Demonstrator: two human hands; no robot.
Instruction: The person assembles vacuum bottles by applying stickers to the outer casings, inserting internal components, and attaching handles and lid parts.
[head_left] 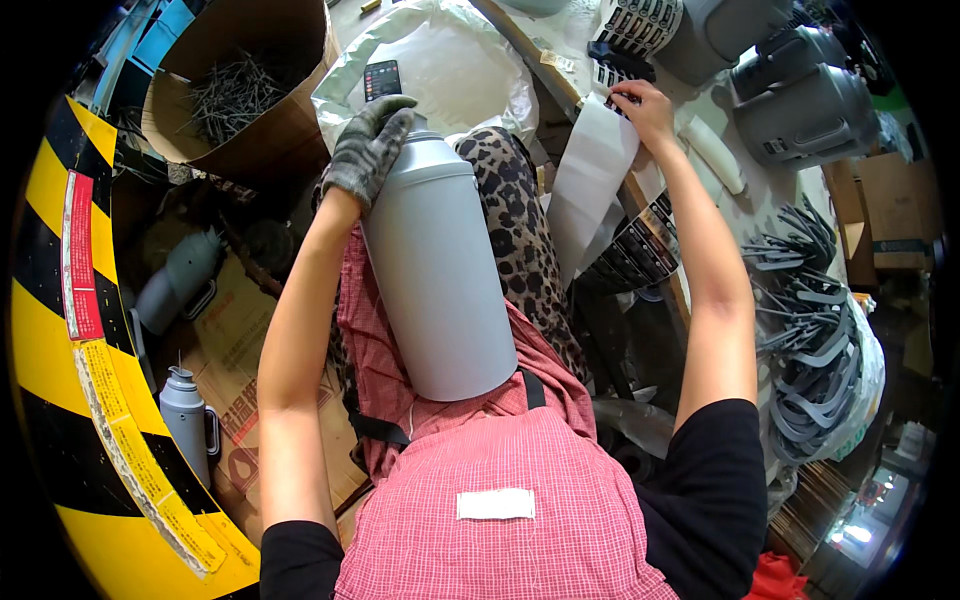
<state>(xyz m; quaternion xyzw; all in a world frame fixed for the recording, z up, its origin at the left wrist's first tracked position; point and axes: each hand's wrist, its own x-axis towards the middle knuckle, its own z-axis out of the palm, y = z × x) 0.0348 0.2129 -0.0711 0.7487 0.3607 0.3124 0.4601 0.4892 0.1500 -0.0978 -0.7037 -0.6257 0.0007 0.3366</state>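
Note:
A large grey thermos flask body point(435, 270) lies across my lap, its narrow neck pointing away from me. My left hand point(372, 155), in a grey work glove, is closed around the neck end. Out to the right, my bare right hand point(645, 112) pinches the edge of a label strip point(597, 165) beside the table edge. The strip's pale backing hangs down toward my knee, and a stretch with dark printed labels point(640, 250) shows lower down. Whether a single label is between my fingertips is too small to tell.
Beyond my knees sits a plastic-lined tub point(470, 70) with a phone point(382, 79) at its edge. A cardboard drum point(290, 125) of metal pieces stands left, above a striped barrier point(60, 340). Grey flasks point(805, 120) and bagged handles point(815, 385) are right.

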